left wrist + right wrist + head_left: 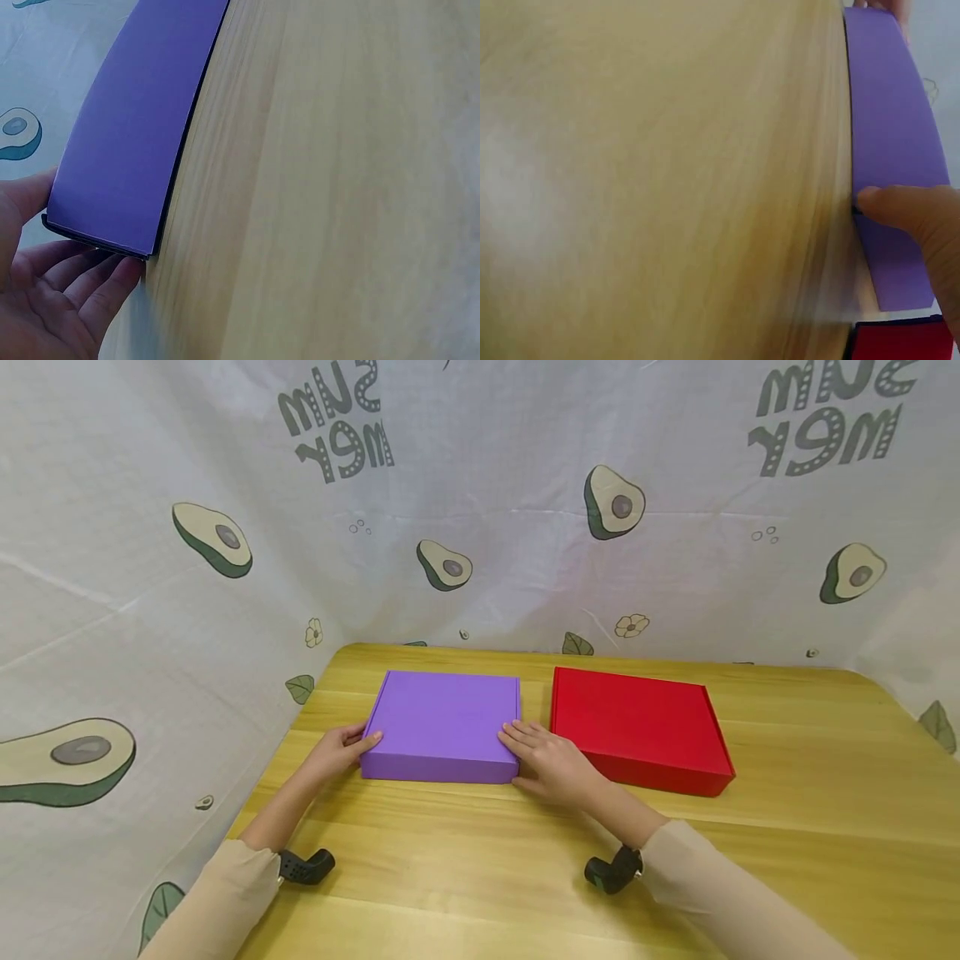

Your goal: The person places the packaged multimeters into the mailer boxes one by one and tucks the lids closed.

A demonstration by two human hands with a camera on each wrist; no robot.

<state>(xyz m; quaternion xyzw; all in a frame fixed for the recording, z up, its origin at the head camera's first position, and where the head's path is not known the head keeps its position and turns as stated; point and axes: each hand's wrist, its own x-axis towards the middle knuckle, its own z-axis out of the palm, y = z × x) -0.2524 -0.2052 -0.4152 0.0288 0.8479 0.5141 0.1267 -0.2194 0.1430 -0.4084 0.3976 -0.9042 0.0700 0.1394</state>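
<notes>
A closed purple box (446, 718) lies flat on the wooden table. At its left end my left hand (339, 753) grips it, the thumb over the top edge and the fingers against the left side. In the left wrist view this hand (56, 292) holds the end of the purple box (139, 127). My right hand (553, 764) grips the right end, fingers on the lid and thumb low by the front corner. The right wrist view shows that thumb (900, 206) against the front of the purple box (892, 112).
A closed red box (637, 718) lies just right of the purple one, slightly turned, close beside my right hand. The wooden table (450, 868) reaches back to a white curtain (510, 577) printed with avocados, which also hangs along the left side.
</notes>
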